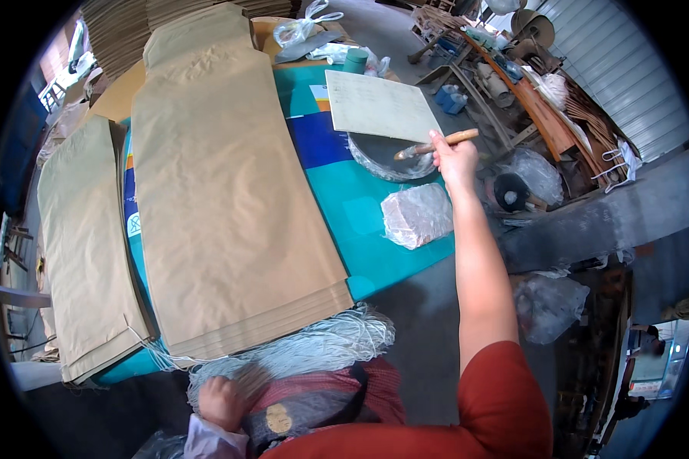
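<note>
My right hand (456, 162) is closed around the wooden handle of a brush (459, 137), whose bristle end points left over a round dark basin (383, 148). Close to my thumb is the corner of a pale flat board (383, 103), which covers the far part of the basin. My left hand (222, 402) is low at my lap with its fingers curled beside a bundle of white strings (306, 344). Whatever it grips is too blurred to make out. A large stack of brown paper sacks (222, 183) lies between my hands, its near end beside the strings.
A second sack stack (92, 245) lies at the left. On the teal table cover (352, 222) sits a plastic-wrapped block (417, 216), nearer than the basin. A green cup (355, 60) and plastic bags stand at the back. A cluttered wooden bench (528, 92) runs along the right.
</note>
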A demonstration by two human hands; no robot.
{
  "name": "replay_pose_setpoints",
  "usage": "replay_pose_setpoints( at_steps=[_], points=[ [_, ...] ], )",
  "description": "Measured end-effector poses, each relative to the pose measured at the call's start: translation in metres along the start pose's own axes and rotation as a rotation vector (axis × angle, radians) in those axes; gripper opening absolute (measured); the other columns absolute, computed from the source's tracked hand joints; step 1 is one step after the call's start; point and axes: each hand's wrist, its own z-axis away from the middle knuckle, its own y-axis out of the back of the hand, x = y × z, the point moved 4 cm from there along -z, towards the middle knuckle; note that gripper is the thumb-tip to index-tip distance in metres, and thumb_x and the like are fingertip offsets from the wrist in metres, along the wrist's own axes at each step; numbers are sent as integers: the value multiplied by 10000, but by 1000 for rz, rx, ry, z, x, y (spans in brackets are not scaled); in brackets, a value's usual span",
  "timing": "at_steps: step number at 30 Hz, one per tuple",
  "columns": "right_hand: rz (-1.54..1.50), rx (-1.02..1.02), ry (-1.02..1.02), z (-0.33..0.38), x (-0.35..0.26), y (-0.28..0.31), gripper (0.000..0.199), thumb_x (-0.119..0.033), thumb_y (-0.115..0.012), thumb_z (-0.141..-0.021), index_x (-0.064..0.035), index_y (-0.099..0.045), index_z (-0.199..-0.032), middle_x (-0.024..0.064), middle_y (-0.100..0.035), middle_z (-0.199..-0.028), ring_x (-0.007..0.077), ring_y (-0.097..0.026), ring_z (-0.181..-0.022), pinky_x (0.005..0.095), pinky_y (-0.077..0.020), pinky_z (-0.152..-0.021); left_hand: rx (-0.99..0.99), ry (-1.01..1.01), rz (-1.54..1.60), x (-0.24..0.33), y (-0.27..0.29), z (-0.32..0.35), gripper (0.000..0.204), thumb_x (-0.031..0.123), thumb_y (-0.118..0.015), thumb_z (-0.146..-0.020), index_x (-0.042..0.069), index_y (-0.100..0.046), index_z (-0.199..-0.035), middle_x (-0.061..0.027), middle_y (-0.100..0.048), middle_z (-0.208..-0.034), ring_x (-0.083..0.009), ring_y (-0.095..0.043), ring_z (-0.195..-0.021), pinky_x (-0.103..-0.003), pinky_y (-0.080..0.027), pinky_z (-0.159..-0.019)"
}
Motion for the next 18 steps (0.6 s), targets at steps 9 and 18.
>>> replay_pose_setpoints(
  at_steps=[9,18],
  points=[
    [454,5,154,-15,0,7,308,-266,-740,-786,25,-639,-803,88,-630,-648,129,-579,-499,298,-465,-482,-110,-80,2,-19,-52,15,127,188,-659,-671,90,-578,-675,-104,-600,-815,-297,-593,-734,-434,-462,-602],
    [-377,-445,254,204,-91,-49,76,-80,-610,-884,-39,-594,-946,16,-599,-793,54,-525,-612,184,-422,-561,153,363,586,-1,33,-11,37,13,-584,-768,35,-561,-787,-136,-565,-701,-332,-573,-655,-404,-454,-574]
  ],
)
